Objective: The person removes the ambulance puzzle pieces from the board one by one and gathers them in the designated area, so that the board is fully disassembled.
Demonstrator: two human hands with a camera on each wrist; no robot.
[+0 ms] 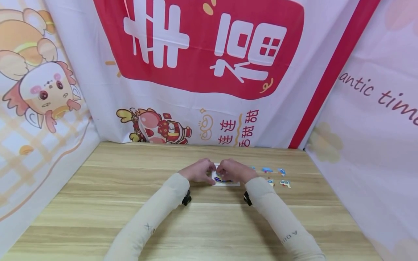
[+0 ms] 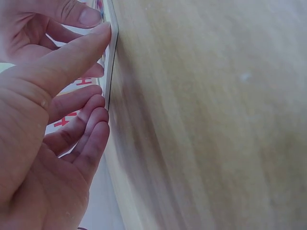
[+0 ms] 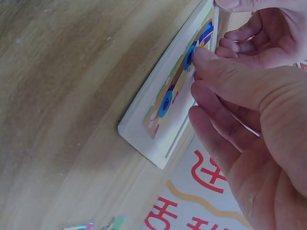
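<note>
A white puzzle board (image 1: 236,184) lies flat on the table, partly covered by both hands. Its lower part carries a colourful picture (image 3: 165,105) with blue wheels. My left hand (image 1: 200,171) holds the board's left side, the thumb (image 2: 76,57) at the near edge and the fingers curled at the side. Over the picture, my right hand (image 1: 232,170) bends its fingers inward; its thumb (image 3: 225,72) touches a puzzle piece (image 3: 189,57) by a blue wheel. The fingers hide much of that piece.
Several loose puzzle pieces (image 1: 285,183) lie right of the board on the wooden table (image 1: 209,232). A printed cloth (image 1: 202,83) hangs behind the table's far edge, with more cloth at both sides. A black wrist strap (image 1: 187,198) shows under the left sleeve.
</note>
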